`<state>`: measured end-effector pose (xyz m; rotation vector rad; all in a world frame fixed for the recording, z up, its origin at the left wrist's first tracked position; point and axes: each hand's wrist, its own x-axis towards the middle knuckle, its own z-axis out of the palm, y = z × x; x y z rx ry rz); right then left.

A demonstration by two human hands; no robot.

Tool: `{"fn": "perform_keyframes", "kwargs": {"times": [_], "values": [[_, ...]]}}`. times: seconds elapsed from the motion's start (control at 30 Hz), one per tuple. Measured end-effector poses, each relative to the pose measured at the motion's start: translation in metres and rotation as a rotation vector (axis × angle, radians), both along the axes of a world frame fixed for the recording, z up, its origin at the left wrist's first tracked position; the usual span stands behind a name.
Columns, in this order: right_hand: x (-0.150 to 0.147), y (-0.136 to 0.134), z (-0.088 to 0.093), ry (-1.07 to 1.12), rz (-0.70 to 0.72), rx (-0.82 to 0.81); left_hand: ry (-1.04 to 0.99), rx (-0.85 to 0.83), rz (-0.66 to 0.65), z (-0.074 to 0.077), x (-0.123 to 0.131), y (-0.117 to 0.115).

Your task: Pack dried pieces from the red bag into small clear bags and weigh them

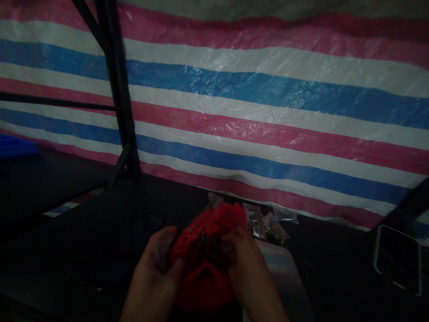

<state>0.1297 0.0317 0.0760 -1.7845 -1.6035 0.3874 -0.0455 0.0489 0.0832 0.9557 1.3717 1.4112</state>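
Note:
A red plastic bag (pixel 204 286) lies with its mouth open in front of me, and dark brown, crumbly bits (pixel 209 246) show inside. At its left side my left hand (pixel 156 268) is closed on a small clear plastic bag (pixel 162 251), its thumb against the red plastic. My right hand (pixel 243 257) reaches into the red bag from the right, fingers curled among the bits; the fingertips are hidden, so what they pinch cannot be made out. Behind the red bag lie several small clear packets (pixel 276 228) with brown contents.
Under my right forearm is a shiny flat silvery object (pixel 281 264). A phone-like framed object (pixel 397 259) lies far right on the dark tabletop (pixel 331 268). Black metal posts (pixel 119 89) stand at left before a striped plastic sheet (pixel 268 89). Something blue (pixel 16 146) sits far left.

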Motion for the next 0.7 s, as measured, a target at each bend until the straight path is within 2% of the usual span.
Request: {"fn": "perform_keyframes", "kwargs": {"times": [0.2,0.37,0.43,0.6,0.7], "values": [[-0.013,0.007,-0.018,0.044,-0.007,0.144,-0.158,-0.025,-0.216,-0.003,0.012,0.004],[-0.013,0.008,-0.019,0.088,0.021,0.153,-0.375,-0.031,-0.318,-0.013,0.012,0.008],[-0.013,0.009,-0.017,0.127,0.053,0.15,-0.432,-0.033,-0.325,-0.014,0.011,0.008],[-0.016,0.007,-0.013,0.314,0.098,0.132,-0.477,-0.017,-0.222,-0.018,0.012,0.01],[-0.017,0.008,-0.013,0.444,0.119,0.12,-0.454,-0.009,-0.268,-0.019,0.012,0.011]]}}
